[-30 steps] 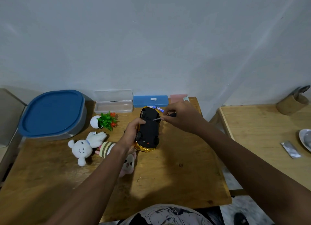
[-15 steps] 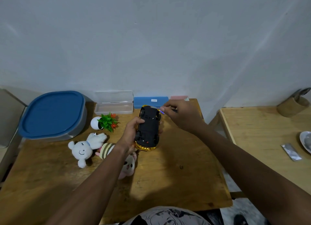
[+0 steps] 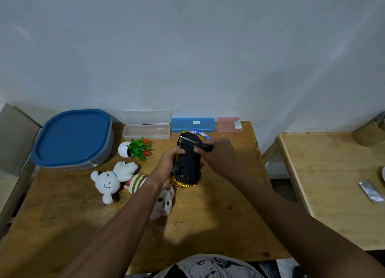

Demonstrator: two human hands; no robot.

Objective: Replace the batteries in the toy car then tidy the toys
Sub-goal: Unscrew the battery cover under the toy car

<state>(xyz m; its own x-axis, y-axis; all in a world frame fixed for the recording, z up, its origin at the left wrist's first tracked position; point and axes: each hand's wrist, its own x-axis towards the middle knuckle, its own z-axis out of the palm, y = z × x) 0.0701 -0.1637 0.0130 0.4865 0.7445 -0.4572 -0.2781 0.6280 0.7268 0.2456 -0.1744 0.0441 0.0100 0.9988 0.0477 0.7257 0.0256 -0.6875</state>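
Table (image 3: 83, 225): wooden, against a pale wall; everything I list sits on it unless I say otherwise
Side table (image 3: 333, 184): lighter wood, to the right, a gap between the two
Tub (image 3: 73, 138): grey with a blue lid, back left corner
Clear case (image 3: 145, 125): lid up, at the back edge beside the tub
Blue case (image 3: 192, 124): closed, right of the clear one; I see a small white label but it is too small to read
Pink case (image 3: 228, 124): closed, right of the blue one
Car (image 3: 188, 163): mid-table, turned over, black underside up, gold body below; I cannot tell if it touches the wood
Left hand (image 3: 166, 167): clamped round the car's left side, thumb on the underside
Right hand (image 3: 218, 159): fingers pinched on the screwdriver handle
White plush (image 3: 110, 179): lying left of the car, small tag unreadable
Pink plush (image 3: 164, 202): partly under my view of the left wrist
Plant (image 3: 138, 148): toy, white pot tipped on its side
Screwdriver (image 3: 196, 143): shaft slants across the car's far end
Batteries (image 3: 200, 133): blue-and-white, print illegible, between car and blue case
Packet (image 3: 370, 191): silver foil, on the side table
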